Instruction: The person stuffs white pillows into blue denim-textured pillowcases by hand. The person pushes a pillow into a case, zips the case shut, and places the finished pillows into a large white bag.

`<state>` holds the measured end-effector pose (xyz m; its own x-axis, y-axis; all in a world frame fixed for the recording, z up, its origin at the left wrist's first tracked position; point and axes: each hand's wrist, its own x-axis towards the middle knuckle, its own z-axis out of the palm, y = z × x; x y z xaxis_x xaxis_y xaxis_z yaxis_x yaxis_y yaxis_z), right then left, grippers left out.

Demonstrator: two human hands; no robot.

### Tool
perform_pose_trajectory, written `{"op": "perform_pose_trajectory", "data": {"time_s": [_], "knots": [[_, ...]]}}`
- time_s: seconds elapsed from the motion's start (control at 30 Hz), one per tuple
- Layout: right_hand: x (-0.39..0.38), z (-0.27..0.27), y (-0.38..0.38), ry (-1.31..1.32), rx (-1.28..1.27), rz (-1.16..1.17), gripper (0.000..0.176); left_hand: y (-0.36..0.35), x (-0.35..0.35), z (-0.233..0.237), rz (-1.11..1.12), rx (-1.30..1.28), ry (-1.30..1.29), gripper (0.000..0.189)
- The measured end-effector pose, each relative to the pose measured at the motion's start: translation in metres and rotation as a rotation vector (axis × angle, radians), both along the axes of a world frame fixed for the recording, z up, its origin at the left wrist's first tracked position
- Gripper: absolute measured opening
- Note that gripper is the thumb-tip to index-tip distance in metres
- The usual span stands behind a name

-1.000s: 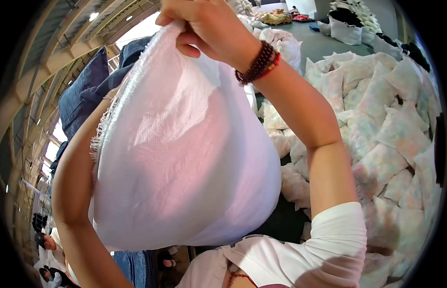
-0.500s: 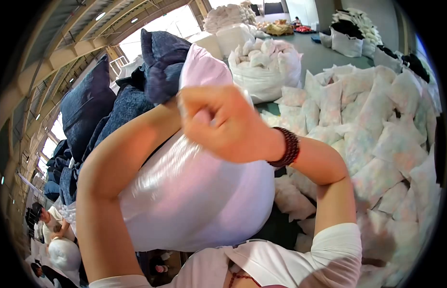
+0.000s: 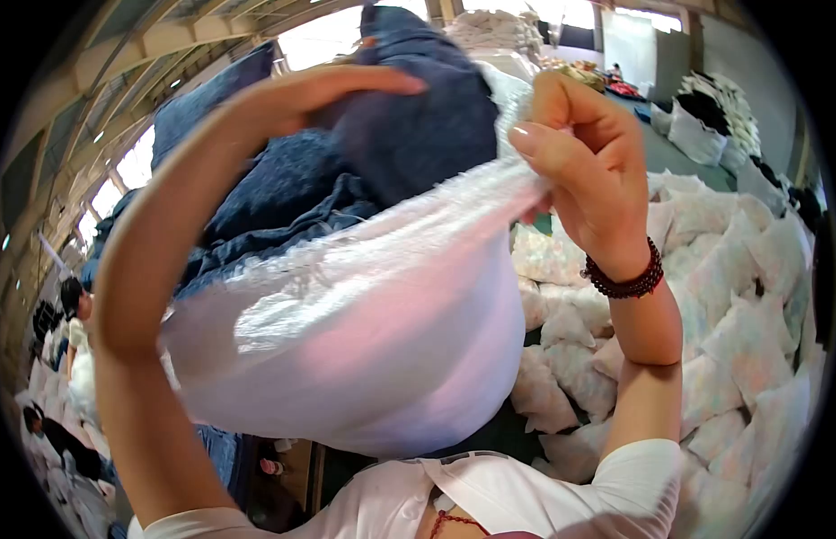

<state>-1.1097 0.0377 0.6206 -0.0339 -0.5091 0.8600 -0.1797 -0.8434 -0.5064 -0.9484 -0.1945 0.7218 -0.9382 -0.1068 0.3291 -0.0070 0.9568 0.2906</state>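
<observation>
Head view, right fingers (image 3: 551, 154) pinching sack edge (image 3: 418, 225)

A big navy cushion (image 3: 427, 126) totally plugged the space between my left hand (image 3: 337, 88) and right hand (image 3: 599, 175), right above the white woven sack (image 3: 373, 382); over the pale pillow heap (image 3: 719, 296) I had open air.

Windows (image 3: 324, 40) glared white beyond my left hand (image 3: 346, 87); below it the sack (image 3: 373, 346) shone (a little blurred), the fisheye corners black.

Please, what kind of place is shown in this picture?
Probably a cushion factory or warehouse: a large heap of pale cushions, dark blue cushions piled up, and exposed roof beams overhead.
</observation>
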Motion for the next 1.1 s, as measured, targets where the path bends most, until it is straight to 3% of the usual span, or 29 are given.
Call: {"op": "perform_pose_trajectory", "data": {"time_s": [0.03,0.1,0.17,0.23,0.27,0.3,0.37,0.4,0.43,0.5,0.57,0.6,0.63,0.7,0.77,0.83,0.9,0.97,1.03,1.1], "knots": [[0.006,-0.001,-0.006,0.014,0.001,0.02,0.029,-0.019,-0.007,-0.003,-0.409,-0.298,-0.019,0.061],[0.017,-0.004,-0.02,0.067,-0.018,-0.055,0.03,-0.008,-0.048,-0.015,0.222,0.299,-0.017,0.055],[0.036,-0.004,-0.022,0.017,-0.04,-0.034,0.029,-0.042,-0.052,-0.014,0.036,0.541,-0.105,0.048],[0.057,-0.01,-0.033,0.095,-0.076,-0.126,0.033,-0.068,-0.06,-0.027,-0.194,-0.341,-0.218,0.047],[0.063,-0.009,-0.034,0.216,-0.041,-0.143,0.034,-0.057,-0.075,-0.04,0.145,-0.115,-0.3,0.049],[0.067,-0.006,-0.037,0.335,-0.007,-0.165,0.034,-0.058,-0.065,-0.047,-0.06,-0.331,-0.327,0.05],[0.066,-0.001,-0.05,0.392,0.021,-0.08,0.034,-0.049,-0.075,-0.079,0.3,0.433,-0.13,0.051],[0.067,-0.002,-0.054,0.445,0.054,-0.002,0.034,-0.054,-0.054,-0.084,-0.031,0.448,-0.178,0.044],[0.066,-0.004,-0.052,0.476,0.022,-0.071,0.034,-0.05,-0.052,-0.088,-0.122,0.575,-0.043,0.037],[0.066,-0.014,-0.033,0.404,0.009,-0.215,0.034,-0.02,-0.045,-0.08,-0.004,0.46,0.066,0.036],[0.065,-0.029,-0.012,0.202,-0.077,-0.45,0.035,-0.04,-0.063,-0.088,-0.184,0.288,0.201,0.064],[0.062,-0.026,-0.001,0.194,-0.041,-0.39,0.027,-0.042,-0.056,-0.096,-0.117,-0.036,0.255,0.068],[0.063,-0.027,0.004,0.201,-0.038,-0.391,0.027,-0.018,-0.039,-0.089,-0.118,-0.031,0.261,0.068],[0.063,-0.029,0.013,-0.013,-0.116,-0.608,0.028,0.016,-0.013,-0.078,0.241,0.409,0.318,0.074],[0.028,-0.031,0.026,0.001,-0.119,-0.514,0.028,0.006,0.014,-0.076,0.246,0.125,0.377,0.07],[0.015,-0.027,0.031,0.013,-0.093,-0.447,0.029,0.024,0.092,-0.052,0.242,-0.414,-0.11,0.095],[0.022,-0.024,0.022,0.285,-0.112,-0.642,0.029,0.062,0.135,-0.037,0.789,-0.058,-0.653,0.105],[0.044,-0.001,0.013,0.649,0.047,-0.755,0.019,0.046,0.175,-0.077,0.635,-0.194,-0.824,0.095],[0.054,0.022,-0.002,0.811,0.019,-0.905,0.017,0.026,0.199,-0.137,0.403,-0.244,-0.258,0.092],[0.076,0.068,-0.025,0.958,-0.471,-1.007,0.015,0.045,0.185,-0.144,0.435,-0.247,-0.238,0.094]]}}
